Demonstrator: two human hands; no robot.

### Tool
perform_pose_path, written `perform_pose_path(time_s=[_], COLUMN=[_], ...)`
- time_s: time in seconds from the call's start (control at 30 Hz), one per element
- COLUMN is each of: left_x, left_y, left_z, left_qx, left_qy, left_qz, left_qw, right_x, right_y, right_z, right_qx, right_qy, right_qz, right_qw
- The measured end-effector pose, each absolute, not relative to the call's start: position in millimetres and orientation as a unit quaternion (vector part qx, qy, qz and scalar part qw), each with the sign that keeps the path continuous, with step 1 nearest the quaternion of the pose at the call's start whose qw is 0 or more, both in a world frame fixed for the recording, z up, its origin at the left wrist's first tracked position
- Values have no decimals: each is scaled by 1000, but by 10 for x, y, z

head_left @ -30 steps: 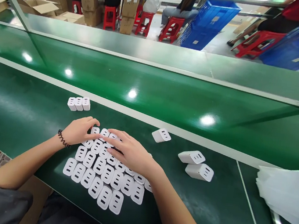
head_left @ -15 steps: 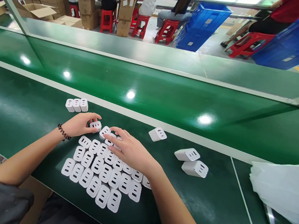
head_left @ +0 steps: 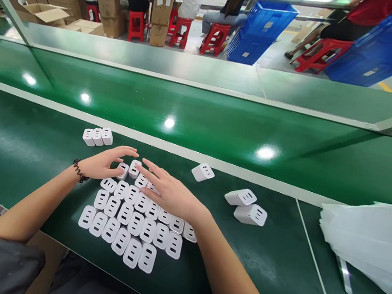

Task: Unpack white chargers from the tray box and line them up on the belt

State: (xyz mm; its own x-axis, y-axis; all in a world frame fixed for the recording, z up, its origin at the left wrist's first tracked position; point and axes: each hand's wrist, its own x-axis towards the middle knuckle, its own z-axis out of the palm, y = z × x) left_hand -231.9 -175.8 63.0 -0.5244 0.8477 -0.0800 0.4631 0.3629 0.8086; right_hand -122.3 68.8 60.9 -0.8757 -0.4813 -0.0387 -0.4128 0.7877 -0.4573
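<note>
White charger blocks with dark port slots stand packed in uneven rows (head_left: 136,224) on the green bench. At the far left of the group, my left hand (head_left: 104,162) curves around one charger (head_left: 124,170), thumb against its near side and fingers stretched out above it. Another charger (head_left: 135,169) stands between my two hands. Over the right part of the rows, my right hand (head_left: 171,192) lies with fingers spread, hiding some chargers under it; whether its fingertips touch them I cannot tell.
Three chargers (head_left: 97,136) stand together at the back left. A lone charger (head_left: 203,172) and a pair of chargers (head_left: 250,214) lie to the right. White sheets (head_left: 368,239) rest at the far right over a metal strip. Beyond the green belt (head_left: 200,118), people sit near blue crates (head_left: 251,48).
The charger at my left hand has gone from tilted between thumb and fingers to upright by the rows. My left fingers have straightened. The whole view has shifted slightly.
</note>
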Motion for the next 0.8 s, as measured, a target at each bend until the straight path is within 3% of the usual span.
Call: perform_pose_path(time_s=[0.17,0.3,0.5,0.67,0.8], left_x=[-2359,-2382,-2303,-2253,-2266], left_y=[-1747,-1732,-1602,-1417,-1342], left_z=[649,601,584,562,526], left_qx=[460,429,423,418,426], left_qy=[800,817,852,872,874], left_qz=[296,284,252,221,195], left_qw=[249,261,175,123,129], right_x=[-1265,-1304,-1296,-1278,-1288], right_y=[767,719,685,752,866], right_z=[620,532,531,641,708], right_qx=[-263,-307,-197,-243,-205], right_qy=[926,919,958,893,875], right_qz=[-270,-246,-209,-373,-437], right_qw=[18,24,-17,73,28])
